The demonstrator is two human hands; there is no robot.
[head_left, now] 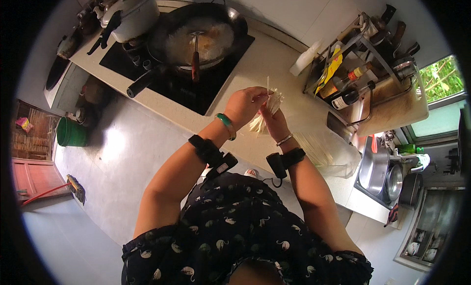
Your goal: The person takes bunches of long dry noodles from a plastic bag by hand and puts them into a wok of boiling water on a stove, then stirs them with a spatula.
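In front of my body, over the counter, a bundle of pale dried noodles [275, 101] is in my hands. My right hand [277, 124] is closed round it, and the strands fan out above and below the grip. My left hand [242, 107] is closed too, its fingertips pinching the bundle's left side. Whether a band lies under those fingertips is too small to tell. Beside my right wrist, a clear plastic bag [338, 155] with more long dried noodles rests on the counter.
On the black stovetop [189, 96] stands a wok [235, 27] of steaming, bubbling liquid. A spatula [196, 64] with a wooden handle leans in it. A pressure cooker [135, 17] is at the far left. Rightward are a bottle rack [343, 88] and a sink [374, 164].
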